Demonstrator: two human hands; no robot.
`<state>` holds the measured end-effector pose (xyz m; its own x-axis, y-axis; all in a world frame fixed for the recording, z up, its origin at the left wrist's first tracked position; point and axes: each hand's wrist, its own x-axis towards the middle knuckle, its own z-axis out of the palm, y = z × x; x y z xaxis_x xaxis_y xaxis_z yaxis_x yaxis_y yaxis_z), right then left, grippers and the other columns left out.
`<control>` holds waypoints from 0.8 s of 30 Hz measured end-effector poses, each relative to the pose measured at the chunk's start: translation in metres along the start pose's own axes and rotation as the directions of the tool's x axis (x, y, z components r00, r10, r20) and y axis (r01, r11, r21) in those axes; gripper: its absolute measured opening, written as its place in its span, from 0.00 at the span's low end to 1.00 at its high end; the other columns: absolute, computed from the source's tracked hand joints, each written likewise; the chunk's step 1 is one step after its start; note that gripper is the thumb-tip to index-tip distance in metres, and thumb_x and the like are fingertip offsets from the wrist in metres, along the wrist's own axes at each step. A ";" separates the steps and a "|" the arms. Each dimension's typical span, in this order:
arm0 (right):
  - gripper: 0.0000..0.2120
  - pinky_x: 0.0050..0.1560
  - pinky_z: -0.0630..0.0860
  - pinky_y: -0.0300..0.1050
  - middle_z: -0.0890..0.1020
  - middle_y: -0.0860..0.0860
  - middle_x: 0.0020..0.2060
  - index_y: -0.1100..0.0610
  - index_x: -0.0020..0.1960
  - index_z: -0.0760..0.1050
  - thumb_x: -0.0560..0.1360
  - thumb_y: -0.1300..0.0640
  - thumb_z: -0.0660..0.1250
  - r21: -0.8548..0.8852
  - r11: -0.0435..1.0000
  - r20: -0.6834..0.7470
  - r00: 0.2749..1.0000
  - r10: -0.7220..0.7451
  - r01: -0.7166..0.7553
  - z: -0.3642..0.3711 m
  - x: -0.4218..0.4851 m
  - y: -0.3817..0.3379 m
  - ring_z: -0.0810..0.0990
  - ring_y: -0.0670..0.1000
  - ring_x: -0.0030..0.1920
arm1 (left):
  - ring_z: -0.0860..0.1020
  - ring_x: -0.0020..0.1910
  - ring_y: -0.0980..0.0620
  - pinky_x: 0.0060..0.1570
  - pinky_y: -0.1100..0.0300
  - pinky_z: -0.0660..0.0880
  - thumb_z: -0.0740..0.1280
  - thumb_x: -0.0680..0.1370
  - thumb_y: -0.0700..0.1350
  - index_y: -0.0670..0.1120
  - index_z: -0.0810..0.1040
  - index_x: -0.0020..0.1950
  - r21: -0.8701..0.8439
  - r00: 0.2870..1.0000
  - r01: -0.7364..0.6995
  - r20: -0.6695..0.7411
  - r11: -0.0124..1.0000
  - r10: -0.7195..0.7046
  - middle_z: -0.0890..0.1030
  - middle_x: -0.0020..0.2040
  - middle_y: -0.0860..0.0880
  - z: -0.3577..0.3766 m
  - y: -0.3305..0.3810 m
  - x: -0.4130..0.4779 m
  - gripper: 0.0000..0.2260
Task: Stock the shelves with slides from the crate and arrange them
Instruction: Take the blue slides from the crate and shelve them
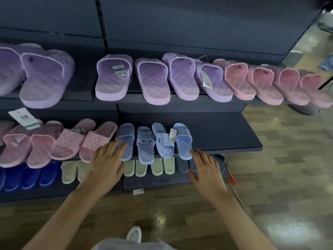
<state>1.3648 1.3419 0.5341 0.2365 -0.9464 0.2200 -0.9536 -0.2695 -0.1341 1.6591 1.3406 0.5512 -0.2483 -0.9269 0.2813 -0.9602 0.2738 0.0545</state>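
Several light blue quilted slides stand in a row on the middle shelf, toes hanging over its front edge. My left hand reaches in with straight fingers, its fingertips touching the leftmost blue slide. My right hand is spread open, its fingertips at the toe of the rightmost blue slide, which carries a paper tag. Neither hand holds anything. No crate is in view.
Pink slides fill the middle shelf's left part. Purple slides and pink slides line the upper shelf. Dark blue slides, pale green slides and grey slides sit on the bottom shelf. A label lies on the wooden floor.
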 end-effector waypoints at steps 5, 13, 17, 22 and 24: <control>0.32 0.54 0.76 0.56 0.78 0.58 0.58 0.58 0.65 0.69 0.64 0.52 0.76 -0.024 0.991 0.064 0.989 -0.131 0.133 -0.009 -0.021 -0.012 0.79 0.59 0.58 | 0.79 0.53 0.40 0.47 0.47 0.77 0.79 0.61 0.41 0.40 0.73 0.63 0.002 0.992 0.128 0.003 0.992 -0.128 0.78 0.58 0.40 -0.016 0.021 -0.052 0.33; 0.31 0.55 0.76 0.58 0.77 0.57 0.59 0.58 0.65 0.69 0.66 0.51 0.75 0.071 0.946 0.158 0.933 -0.323 0.315 -0.001 -0.058 -0.042 0.78 0.60 0.58 | 0.78 0.57 0.42 0.53 0.47 0.75 0.75 0.66 0.45 0.43 0.72 0.66 0.095 0.921 0.376 0.068 0.922 -0.383 0.77 0.61 0.42 -0.049 0.053 -0.152 0.30; 0.30 0.56 0.74 0.59 0.77 0.57 0.60 0.57 0.67 0.69 0.68 0.51 0.73 0.140 0.915 0.204 0.894 -0.400 0.378 0.005 -0.075 -0.069 0.77 0.60 0.59 | 0.77 0.59 0.42 0.56 0.46 0.73 0.75 0.66 0.44 0.43 0.71 0.67 0.132 0.849 0.507 0.093 0.852 -0.519 0.76 0.62 0.42 -0.064 0.061 -0.206 0.30; 0.28 0.70 0.58 0.55 0.64 0.54 0.72 0.52 0.75 0.56 0.77 0.46 0.57 0.264 0.816 0.298 0.761 -0.576 0.515 0.004 -0.082 -0.126 0.62 0.57 0.72 | 0.76 0.60 0.40 0.56 0.44 0.73 0.76 0.65 0.44 0.42 0.72 0.66 0.199 0.714 0.678 0.053 0.708 -0.699 0.76 0.62 0.41 -0.083 0.056 -0.275 0.31; 0.28 0.71 0.56 0.53 0.61 0.53 0.73 0.49 0.76 0.52 0.77 0.46 0.54 0.311 0.773 0.294 0.718 -0.631 0.552 0.001 -0.079 -0.151 0.59 0.55 0.73 | 0.74 0.62 0.39 0.58 0.44 0.72 0.76 0.66 0.44 0.43 0.71 0.67 0.203 0.647 0.741 0.037 0.640 -0.761 0.75 0.64 0.41 -0.089 0.051 -0.297 0.31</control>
<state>1.4899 1.4568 0.5363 0.8262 -0.5619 -0.0414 -0.5491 -0.7865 -0.2827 1.6952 1.6530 0.5554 0.5655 -0.8180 0.1053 -0.8245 -0.5637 0.0493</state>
